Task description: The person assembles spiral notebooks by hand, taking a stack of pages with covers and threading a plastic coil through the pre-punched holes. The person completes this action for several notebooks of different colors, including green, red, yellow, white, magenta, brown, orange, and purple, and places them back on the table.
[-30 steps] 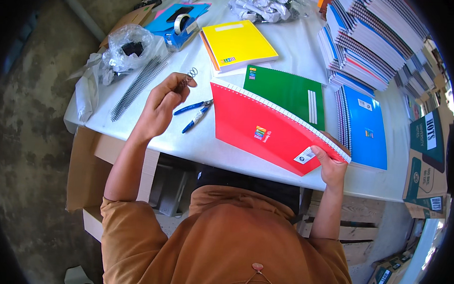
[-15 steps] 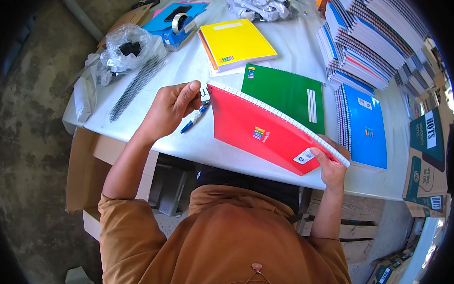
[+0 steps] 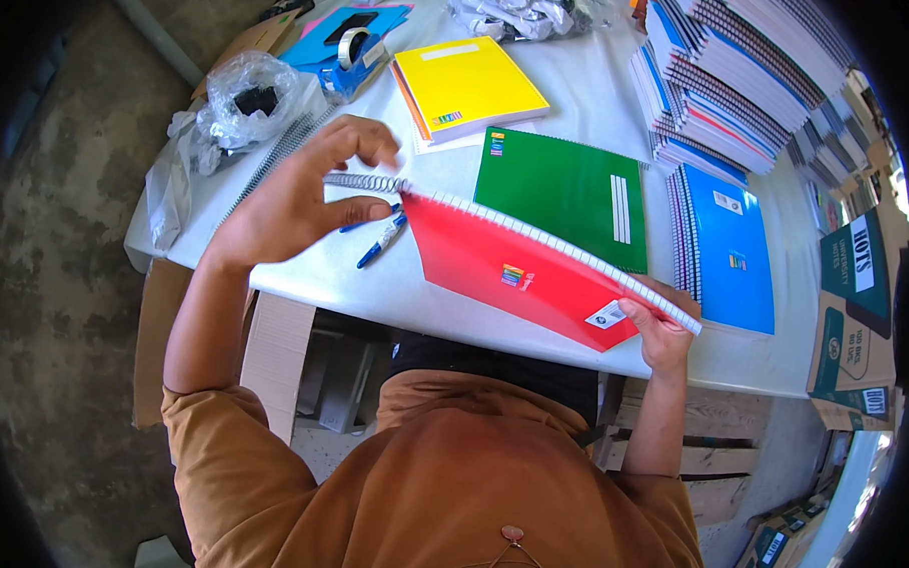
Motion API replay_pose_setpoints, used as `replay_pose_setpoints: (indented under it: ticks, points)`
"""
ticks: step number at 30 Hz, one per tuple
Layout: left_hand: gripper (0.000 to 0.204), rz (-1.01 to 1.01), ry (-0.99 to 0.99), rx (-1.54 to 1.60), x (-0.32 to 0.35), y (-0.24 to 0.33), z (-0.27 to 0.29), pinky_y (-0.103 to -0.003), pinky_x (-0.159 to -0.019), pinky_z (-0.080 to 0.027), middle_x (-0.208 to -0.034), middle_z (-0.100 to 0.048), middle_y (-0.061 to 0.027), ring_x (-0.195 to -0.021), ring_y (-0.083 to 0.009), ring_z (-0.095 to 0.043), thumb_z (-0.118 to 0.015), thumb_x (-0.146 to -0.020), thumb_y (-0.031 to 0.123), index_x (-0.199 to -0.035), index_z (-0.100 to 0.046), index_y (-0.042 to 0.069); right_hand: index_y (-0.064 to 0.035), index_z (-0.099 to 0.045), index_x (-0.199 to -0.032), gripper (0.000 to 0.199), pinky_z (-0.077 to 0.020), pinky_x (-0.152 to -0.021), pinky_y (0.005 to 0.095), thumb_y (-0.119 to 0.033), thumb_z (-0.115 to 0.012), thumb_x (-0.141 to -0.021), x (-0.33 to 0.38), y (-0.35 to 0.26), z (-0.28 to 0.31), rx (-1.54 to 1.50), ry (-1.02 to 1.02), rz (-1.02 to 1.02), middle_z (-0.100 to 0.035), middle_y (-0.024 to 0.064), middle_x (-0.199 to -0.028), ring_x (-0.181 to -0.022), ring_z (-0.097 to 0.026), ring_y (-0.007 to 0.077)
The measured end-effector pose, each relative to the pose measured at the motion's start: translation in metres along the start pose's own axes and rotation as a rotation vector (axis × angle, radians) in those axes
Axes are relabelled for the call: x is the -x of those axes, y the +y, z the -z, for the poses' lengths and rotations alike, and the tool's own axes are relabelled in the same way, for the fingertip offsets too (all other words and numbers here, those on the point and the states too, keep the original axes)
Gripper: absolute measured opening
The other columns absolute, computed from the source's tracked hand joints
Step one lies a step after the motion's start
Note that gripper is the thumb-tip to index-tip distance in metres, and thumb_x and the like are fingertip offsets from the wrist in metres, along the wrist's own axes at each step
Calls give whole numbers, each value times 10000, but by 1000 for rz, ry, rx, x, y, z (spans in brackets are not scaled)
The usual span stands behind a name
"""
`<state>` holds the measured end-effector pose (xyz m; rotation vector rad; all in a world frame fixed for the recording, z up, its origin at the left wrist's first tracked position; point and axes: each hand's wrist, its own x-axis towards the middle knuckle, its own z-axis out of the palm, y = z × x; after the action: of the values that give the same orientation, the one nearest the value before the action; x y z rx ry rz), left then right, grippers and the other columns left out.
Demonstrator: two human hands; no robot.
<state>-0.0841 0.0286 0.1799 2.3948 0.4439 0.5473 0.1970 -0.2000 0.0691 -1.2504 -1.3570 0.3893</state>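
A red notebook (image 3: pixel 515 271) is lifted above the white table (image 3: pixel 581 98), tilted with its punched edge uppermost. My right hand (image 3: pixel 663 331) grips its lower right corner. My left hand (image 3: pixel 302 194) pinches a silver wire spiral (image 3: pixel 363 182) at the notebook's upper left corner, where the coil runs on along the red cover's edge. Two blue pens (image 3: pixel 381 239) lie on the table just under my left hand.
A green notebook (image 3: pixel 568 193), a yellow one (image 3: pixel 466 84) and a blue one (image 3: pixel 726 248) lie flat beyond. Tall notebook stacks (image 3: pixel 742 74) stand at the back right. Loose spirals (image 3: pixel 269 162), a plastic bag (image 3: pixel 246 101) and a tape roll (image 3: pixel 351 46) sit left. Cardboard boxes (image 3: pixel 854 298) stand right.
My left hand has brought the wire spiral from above the pens over to the red notebook's upper left corner, and the coil now sits along its edge. The right hand kept its grip.
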Motion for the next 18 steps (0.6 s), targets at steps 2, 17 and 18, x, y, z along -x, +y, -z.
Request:
replay_pose_setpoints:
  ticks: [2, 17, 18]
  points:
    - [137, -79, 31, -303, 1, 11, -7, -299, -768, -423, -846, -568, -73, -804, -208, -551, -683, -748, 45, -803, -557, 33, 23, -645, -991, 217, -504, -647, 245, -49, -649, -787, -1, -2, -5, -37, 63, 11, -674, 148, -880, -719, -640, 150]
    - [216, -116, -133, -768, -13, 40, -5, -347, -685, -456, -893, -604, -74, -804, -254, -586, -684, -707, 112, -885, -584, 42, 10, -624, -1046, 263, -523, -695, 267, -94, -568, -812, 8, -6, -6, 106, -98, 31, -650, 163, -985, -816, -664, 222]
    - [228, -206, -102, -734, -12, 39, -5, -347, -669, -451, -885, -601, -64, -788, -248, -585, -698, -693, 123, -871, -579, 44, 10, -623, -1049, 274, -522, -717, 271, -135, -570, -823, 10, -4, -7, 73, -77, 40, -647, 167, -993, -828, -663, 227]
